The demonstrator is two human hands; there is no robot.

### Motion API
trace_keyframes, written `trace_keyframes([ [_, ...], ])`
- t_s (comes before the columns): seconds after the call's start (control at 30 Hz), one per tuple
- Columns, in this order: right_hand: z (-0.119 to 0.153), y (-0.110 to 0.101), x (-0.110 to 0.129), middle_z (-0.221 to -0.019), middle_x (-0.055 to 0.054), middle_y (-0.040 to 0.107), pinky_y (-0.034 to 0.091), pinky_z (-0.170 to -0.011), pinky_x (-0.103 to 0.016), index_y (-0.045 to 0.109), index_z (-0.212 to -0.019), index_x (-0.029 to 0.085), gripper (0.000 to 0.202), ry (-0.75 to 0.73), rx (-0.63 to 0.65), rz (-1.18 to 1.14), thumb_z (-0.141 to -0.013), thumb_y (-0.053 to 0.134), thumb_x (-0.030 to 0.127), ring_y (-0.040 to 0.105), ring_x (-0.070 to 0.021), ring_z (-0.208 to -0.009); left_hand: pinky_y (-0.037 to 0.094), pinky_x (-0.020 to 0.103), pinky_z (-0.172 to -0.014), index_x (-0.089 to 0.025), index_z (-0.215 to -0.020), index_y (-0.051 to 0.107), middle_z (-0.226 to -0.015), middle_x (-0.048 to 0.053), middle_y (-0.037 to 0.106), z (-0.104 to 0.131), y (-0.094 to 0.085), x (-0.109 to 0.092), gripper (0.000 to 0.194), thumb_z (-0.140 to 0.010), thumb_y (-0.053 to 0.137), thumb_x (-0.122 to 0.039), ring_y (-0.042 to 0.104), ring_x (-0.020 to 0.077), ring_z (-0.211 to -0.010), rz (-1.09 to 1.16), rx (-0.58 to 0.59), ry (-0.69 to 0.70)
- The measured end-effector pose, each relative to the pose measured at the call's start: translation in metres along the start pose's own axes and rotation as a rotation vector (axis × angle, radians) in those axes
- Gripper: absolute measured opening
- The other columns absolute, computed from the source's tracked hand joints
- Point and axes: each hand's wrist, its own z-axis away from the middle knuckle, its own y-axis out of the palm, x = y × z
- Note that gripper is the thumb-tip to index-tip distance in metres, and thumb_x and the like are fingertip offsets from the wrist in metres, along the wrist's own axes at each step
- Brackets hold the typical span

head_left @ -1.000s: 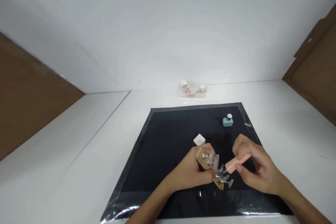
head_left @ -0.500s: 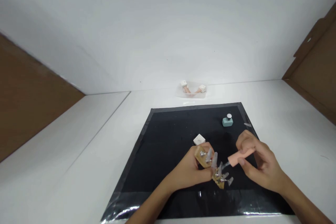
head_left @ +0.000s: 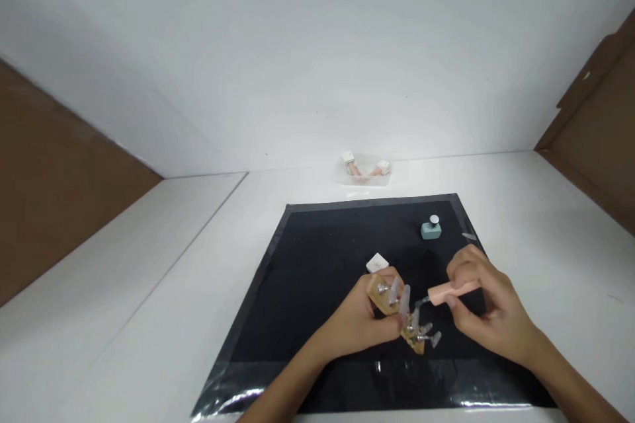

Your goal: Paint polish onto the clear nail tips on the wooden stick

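My left hand (head_left: 364,317) is closed around a tan nail-tip stand (head_left: 381,296). Clear nail tips (head_left: 405,301) stick out from it on small metal posts. From the right, my right hand (head_left: 491,304) pinches the peach cap of a nail polish brush (head_left: 442,292). The brush end points left and meets or nearly meets one of the nail tips; exact contact is too small to tell. Just beyond my left fingers sits a white square block (head_left: 378,263), like the ones on the peach-handled items in the tray.
A black mat (head_left: 317,244) lies on the white table. On its far right stands a small teal bottle (head_left: 431,231) with a pale round top, near a loose clear nail tip (head_left: 469,236). Behind, a clear tray (head_left: 364,180) holds two peach-and-white items. Brown panels flank both sides.
My right hand has tilted the brush flatter, with its tip shifting slightly up and left by the nail tips. My left hand holds the stand almost still.
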Motion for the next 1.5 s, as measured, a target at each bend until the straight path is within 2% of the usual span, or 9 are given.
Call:
trace_keyframes([
  [0.1, 0.0003, 0.0000, -0.0006, -0.069, 0.000, 0.046, 0.040, -0.053, -0.029, 0.042, -0.081, 0.023, 0.022, -0.009, 0.034, -0.084, -0.074, 0.050, 0.004, 0.047, -0.0164, -0.063, 0.029, 0.021, -0.050, -0.017, -0.063, 0.044, -0.059, -0.006, 0.039, -0.0006, 0.0000, 0.0000, 0.016, -0.058, 0.057, -0.010, 0.035, 0.0070, -0.053, -0.010, -0.006, 0.006],
  [0.23, -0.0017, -0.0004, 0.0011, -0.068, 0.000, 0.046, 0.038, -0.052, -0.029, 0.042, -0.079, 0.022, 0.022, -0.032, 0.048, 0.040, -0.073, 0.049, 0.002, 0.045, -0.0159, -0.061, 0.029, 0.021, -0.050, -0.017, -0.064, 0.044, -0.059, -0.006, 0.040, -0.0011, 0.0001, -0.0006, 0.016, -0.058, 0.057, -0.010, 0.035, 0.0072, -0.053, -0.011, -0.006, 0.007],
  [0.43, -0.0026, -0.0005, 0.0021, -0.067, 0.001, 0.048, 0.038, -0.054, -0.029, 0.043, -0.080, 0.022, 0.021, -0.055, 0.077, -0.019, -0.073, 0.049, 0.004, 0.047, -0.0160, -0.062, 0.028, 0.020, -0.049, -0.017, -0.064, 0.043, -0.058, -0.006, 0.039, -0.0015, 0.0009, -0.0006, 0.017, -0.058, 0.056, -0.009, 0.035, 0.0068, -0.052, -0.003, -0.013, 0.005],
  [0.57, -0.0024, -0.0003, 0.0012, -0.066, 0.001, 0.046, 0.037, -0.054, -0.029, 0.042, -0.080, 0.022, 0.022, -0.074, 0.008, 0.119, -0.074, 0.048, 0.002, 0.045, -0.0153, -0.060, 0.029, 0.020, -0.049, -0.017, -0.063, 0.043, -0.058, -0.006, 0.040, -0.0018, 0.0002, 0.0012, 0.016, -0.058, 0.056, -0.010, 0.036, 0.0071, -0.053, -0.004, -0.015, 0.006],
  [0.73, -0.0020, -0.0003, 0.0013, -0.067, 0.001, 0.048, 0.039, -0.054, -0.029, 0.043, -0.080, 0.022, 0.021, -0.054, 0.083, 0.016, -0.074, 0.049, 0.004, 0.048, -0.0157, -0.061, 0.029, 0.021, -0.050, -0.017, -0.064, 0.044, -0.060, -0.006, 0.039, -0.0022, -0.0003, 0.0038, 0.016, -0.059, 0.058, -0.010, 0.036, 0.0073, -0.053, -0.025, -0.015, 0.014],
  [0.9, -0.0006, 0.0000, 0.0007, -0.067, 0.001, 0.048, 0.038, -0.055, -0.029, 0.043, -0.081, 0.022, 0.022, -0.026, 0.014, 0.043, -0.074, 0.047, 0.002, 0.046, -0.0156, -0.061, 0.029, 0.021, -0.050, -0.017, -0.063, 0.043, -0.060, -0.006, 0.039, -0.0010, 0.0009, 0.0049, 0.017, -0.059, 0.058, -0.011, 0.036, 0.0075, -0.054, -0.027, -0.017, 0.013],
  [1.03, 0.0005, 0.0006, 0.0002, -0.067, 0.001, 0.048, 0.037, -0.055, -0.029, 0.043, -0.078, 0.022, 0.020, -0.008, 0.088, 0.017, -0.075, 0.048, 0.003, 0.047, -0.0157, -0.061, 0.030, 0.020, -0.050, -0.017, -0.063, 0.044, -0.060, -0.005, 0.040, -0.0004, 0.0015, 0.0045, 0.016, -0.059, 0.058, -0.010, 0.037, 0.0075, -0.053, -0.021, -0.020, 0.016],
  [1.17, 0.0008, 0.0014, 0.0002, -0.068, 0.001, 0.048, 0.038, -0.055, -0.028, 0.044, -0.081, 0.022, 0.023, 0.000, -0.007, 0.060, -0.074, 0.048, 0.001, 0.048, -0.0157, -0.062, 0.029, 0.020, -0.049, -0.017, -0.063, 0.044, -0.059, -0.005, 0.041, -0.0009, 0.0010, 0.0033, 0.014, -0.058, 0.054, -0.009, 0.036, 0.0073, -0.053, -0.006, -0.025, 0.020],
  [1.5, -0.0004, 0.0011, 0.0012, -0.069, 0.001, 0.048, 0.041, -0.056, -0.029, 0.041, -0.083, 0.022, 0.021, -0.049, 0.039, 0.053, -0.075, 0.047, 0.003, 0.047, -0.0158, -0.064, 0.031, 0.020, -0.050, -0.017, -0.064, 0.045, -0.059, -0.005, 0.042, -0.0017, 0.0002, 0.0029, 0.013, -0.058, 0.053, -0.009, 0.037, 0.0072, -0.053, 0.012, -0.043, 0.040],
])
